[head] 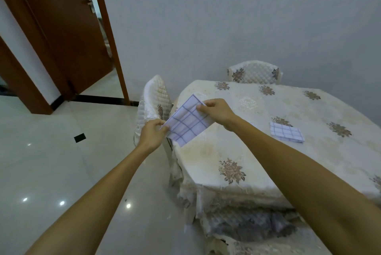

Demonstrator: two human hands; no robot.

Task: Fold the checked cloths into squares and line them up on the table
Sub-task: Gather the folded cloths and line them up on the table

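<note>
I hold a white cloth with blue checks [185, 124] in the air over the table's left edge, folded into a flat rectangle. My left hand [152, 134] pinches its lower left corner. My right hand [216, 112] pinches its upper right edge. A second checked cloth [286, 134] lies folded into a square on the table [257, 151], to the right of my right forearm.
The table wears a cream floral cover that hangs down its sides. A quilted chair [154, 104] stands at the table's left side and another [254, 72] at its far side. A brown door [61, 34] stands open at the left, over glossy floor tiles.
</note>
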